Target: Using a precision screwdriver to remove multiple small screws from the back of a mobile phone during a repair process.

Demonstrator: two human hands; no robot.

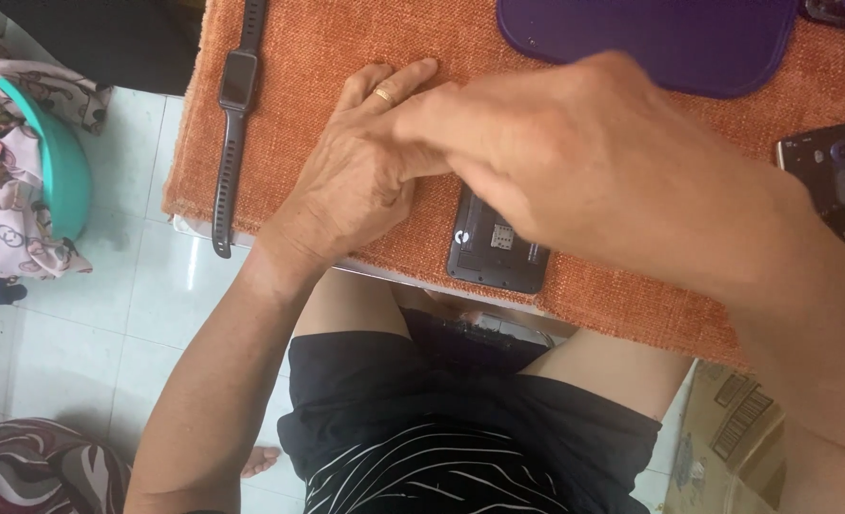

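Right hand point(575, 162) lies over the phone point(495, 249), its grip hidden; left hand point(360, 171) rests flat, fingers spread, just left of the phone, whose long axis runs away from the body.

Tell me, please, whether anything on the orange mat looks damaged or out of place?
The dark phone under the right hand lies with its back cover off, card slots bared. A second opened device sits at the mat's right edge.
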